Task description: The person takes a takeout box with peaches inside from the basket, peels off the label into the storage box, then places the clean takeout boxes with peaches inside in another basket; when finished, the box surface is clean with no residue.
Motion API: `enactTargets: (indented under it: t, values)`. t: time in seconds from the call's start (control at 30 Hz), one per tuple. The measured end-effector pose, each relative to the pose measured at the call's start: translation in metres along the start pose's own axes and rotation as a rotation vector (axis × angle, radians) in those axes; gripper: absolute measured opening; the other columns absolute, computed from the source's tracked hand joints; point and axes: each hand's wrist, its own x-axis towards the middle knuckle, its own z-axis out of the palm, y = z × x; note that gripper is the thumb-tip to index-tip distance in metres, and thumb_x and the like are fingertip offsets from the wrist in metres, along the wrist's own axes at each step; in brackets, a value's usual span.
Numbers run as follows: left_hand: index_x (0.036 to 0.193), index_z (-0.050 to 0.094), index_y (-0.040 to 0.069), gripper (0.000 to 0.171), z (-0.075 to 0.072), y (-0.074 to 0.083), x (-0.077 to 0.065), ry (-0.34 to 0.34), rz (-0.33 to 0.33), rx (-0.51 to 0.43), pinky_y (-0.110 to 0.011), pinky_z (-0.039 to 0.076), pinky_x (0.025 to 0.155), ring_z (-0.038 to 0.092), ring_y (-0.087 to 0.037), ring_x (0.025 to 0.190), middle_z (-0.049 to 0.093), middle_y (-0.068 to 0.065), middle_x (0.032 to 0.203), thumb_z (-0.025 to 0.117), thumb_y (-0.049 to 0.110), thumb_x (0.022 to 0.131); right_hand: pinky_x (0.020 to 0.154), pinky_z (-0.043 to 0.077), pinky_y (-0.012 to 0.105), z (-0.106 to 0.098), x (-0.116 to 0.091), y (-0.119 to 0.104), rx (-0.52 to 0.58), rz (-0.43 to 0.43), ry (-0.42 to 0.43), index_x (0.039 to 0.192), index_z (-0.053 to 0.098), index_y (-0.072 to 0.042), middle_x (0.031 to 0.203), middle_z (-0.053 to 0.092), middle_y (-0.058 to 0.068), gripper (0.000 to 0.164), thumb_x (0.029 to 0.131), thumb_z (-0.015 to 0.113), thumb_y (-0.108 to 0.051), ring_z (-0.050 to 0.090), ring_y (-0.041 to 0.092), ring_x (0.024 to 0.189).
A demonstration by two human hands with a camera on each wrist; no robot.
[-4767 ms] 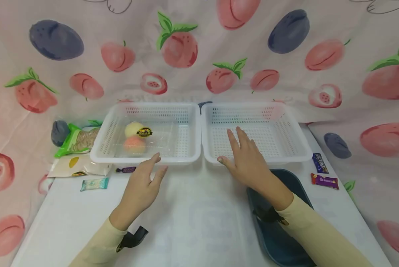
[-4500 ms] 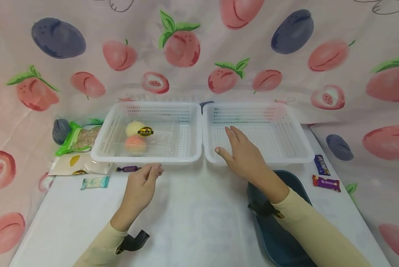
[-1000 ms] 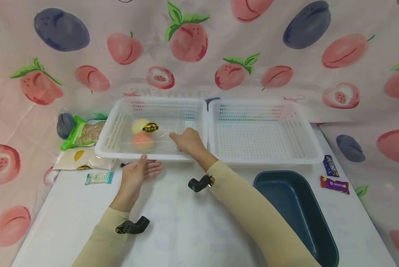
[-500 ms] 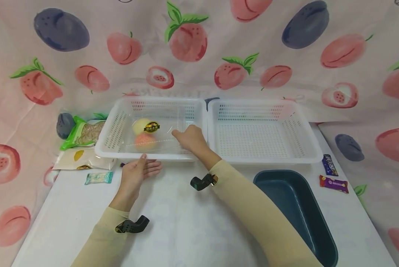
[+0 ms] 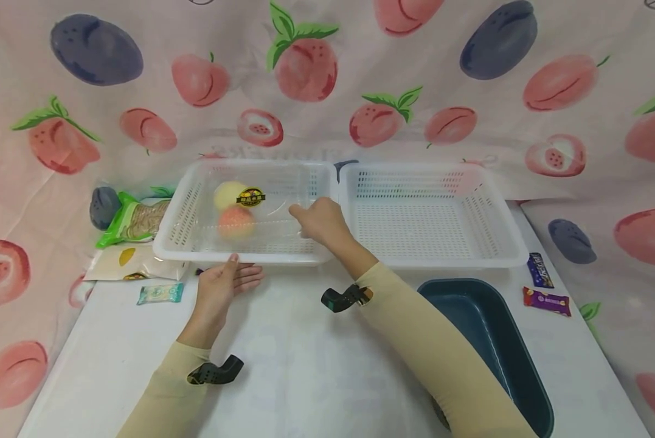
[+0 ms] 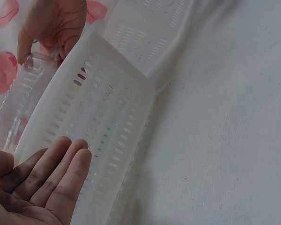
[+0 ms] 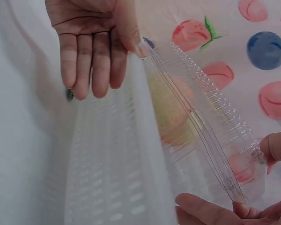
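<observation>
A clear plastic clamshell box with a black and gold label is in the left white basket. Inside the box sit a pale yellow round fruit and an orange-pink one. My right hand pinches the box's right end, seen closely in the right wrist view, where its fingers curl around the corner. Across the basket's front wall, my left hand holds its fingers straight, palm up. Its thumb is at the rim by the box's near edge; whether it touches the box I cannot tell.
A second white basket stands beside the first. A dark blue tray lies front right. Small wrapped snacks lie at the right edge. At left are a green food bag, a cream packet and a teal-wrapped snack.
My right hand moved from over the right basket to the clear box, whose fruit side now sits slightly higher and further right. My left hand has turned palm up at the basket's front.
</observation>
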Motion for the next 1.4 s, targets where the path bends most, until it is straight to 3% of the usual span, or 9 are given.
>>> enactTargets:
  t: [0.27, 0.53, 0.73, 0.93, 1.07, 1.23, 1.33, 1.4]
  values:
    - [0.130, 0.060, -0.019, 0.054, 0.001, 0.001, -0.001, 0.008, -0.010, 0.015, -0.029, 0.064, 0.086, 0.079, -0.010, 0.087, 0.078, -0.021, 0.110, 0.040, 0.029, 0.115, 0.057, 0.037, 0.027, -0.025, -0.015, 0.001, 0.042, 0.002, 0.042, 0.072, 0.055, -0.010, 0.078, 0.063, 0.006, 0.041, 0.101, 0.061, -0.039, 0.055, 0.017, 0.069]
    - [0.131, 0.060, -0.018, 0.057, 0.000, -0.001, -0.001, 0.010, -0.002, 0.029, -0.029, 0.064, 0.087, 0.079, -0.009, 0.088, 0.077, -0.024, 0.114, 0.040, 0.033, 0.115, 0.058, 0.041, 0.026, -0.046, -0.034, 0.003, 0.086, -0.016, 0.066, 0.088, 0.058, -0.006, 0.087, 0.065, 0.008, 0.032, 0.099, 0.061, -0.035, 0.065, 0.019, 0.079]
    - [0.132, 0.059, -0.017, 0.058, 0.000, 0.001, -0.001, 0.017, -0.010, 0.041, -0.029, 0.064, 0.087, 0.079, -0.007, 0.088, 0.077, -0.023, 0.115, 0.040, 0.035, 0.115, 0.057, 0.043, 0.026, -0.057, -0.051, 0.009, 0.113, -0.038, 0.071, 0.087, 0.059, -0.006, 0.086, 0.063, 0.007, 0.031, 0.098, 0.062, -0.035, 0.067, 0.020, 0.082]
    - [0.138, 0.055, -0.007, 0.050, 0.002, 0.001, -0.002, 0.014, -0.021, 0.033, -0.030, 0.063, 0.090, 0.078, -0.007, 0.092, 0.078, -0.014, 0.113, 0.038, 0.034, 0.115, 0.058, 0.041, 0.027, -0.066, -0.067, 0.020, 0.085, -0.066, 0.083, 0.084, 0.059, -0.007, 0.077, 0.055, 0.004, 0.029, 0.097, 0.061, -0.033, 0.057, 0.019, 0.076]
    - [0.140, 0.051, 0.003, 0.041, 0.003, 0.000, -0.003, 0.003, 0.009, 0.011, -0.032, 0.064, 0.089, 0.078, -0.010, 0.092, 0.079, -0.002, 0.104, 0.038, 0.033, 0.115, 0.056, 0.038, 0.027, -0.071, -0.078, 0.029, 0.076, -0.080, 0.073, 0.085, 0.059, -0.007, 0.071, 0.052, 0.002, 0.028, 0.096, 0.059, -0.032, 0.051, 0.018, 0.069]
    - [0.148, 0.046, 0.012, 0.044, 0.002, 0.000, -0.004, 0.015, 0.029, 0.030, -0.031, 0.065, 0.086, 0.078, -0.009, 0.090, 0.075, 0.009, 0.103, 0.041, 0.039, 0.114, 0.054, 0.033, 0.026, -0.077, -0.090, 0.042, 0.089, -0.081, 0.063, 0.086, 0.059, -0.006, 0.064, 0.046, -0.002, 0.026, 0.095, 0.060, -0.030, 0.044, 0.015, 0.062]
    - [0.152, 0.047, 0.011, 0.046, 0.002, 0.000, -0.005, 0.051, -0.005, 0.071, -0.026, 0.064, 0.084, 0.075, -0.003, 0.089, 0.071, 0.008, 0.109, 0.045, 0.036, 0.113, 0.053, 0.031, 0.026, -0.081, -0.097, 0.050, 0.097, -0.088, 0.066, 0.085, 0.059, -0.006, 0.061, 0.043, -0.004, 0.024, 0.094, 0.061, -0.028, 0.039, 0.014, 0.059]
    - [0.150, 0.051, 0.005, 0.045, 0.001, 0.001, -0.005, 0.078, -0.031, 0.094, -0.021, 0.063, 0.083, 0.073, 0.001, 0.088, 0.070, 0.001, 0.116, 0.049, 0.030, 0.112, 0.053, 0.030, 0.026, -0.082, -0.101, 0.055, 0.100, -0.094, 0.063, 0.085, 0.059, -0.006, 0.060, 0.042, -0.004, 0.023, 0.094, 0.061, -0.027, 0.037, 0.014, 0.057]
